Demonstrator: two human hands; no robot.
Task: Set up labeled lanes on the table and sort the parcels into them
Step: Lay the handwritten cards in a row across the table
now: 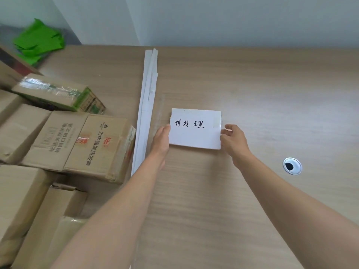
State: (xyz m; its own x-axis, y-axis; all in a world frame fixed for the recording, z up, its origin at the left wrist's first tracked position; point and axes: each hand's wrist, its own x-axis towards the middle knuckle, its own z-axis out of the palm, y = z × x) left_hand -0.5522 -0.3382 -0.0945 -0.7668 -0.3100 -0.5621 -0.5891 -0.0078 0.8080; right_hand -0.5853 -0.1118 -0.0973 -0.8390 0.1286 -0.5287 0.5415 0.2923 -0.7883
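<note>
Both arms reach fwd, mid frame. Left hand [161,139] w/ straight fingers presses label card [195,133] at its left edge; right hand [234,141] pinches the right edge, fingers curled. Label card flat on tabletop [272,94], long axis left-right, writing upright, just right of white strips [146,105].

wooden table [272,90]: label card [194,137], white strips [146,105], boxes [97,146].

You have one label card [195,133]. Left of the label card lie one clear ruler [160,111], a bundle of white strips [147,98] too overlapped to count, and at least six cardboard parcels [101,146]. Right of it sits one cable grommet [292,166].
</note>
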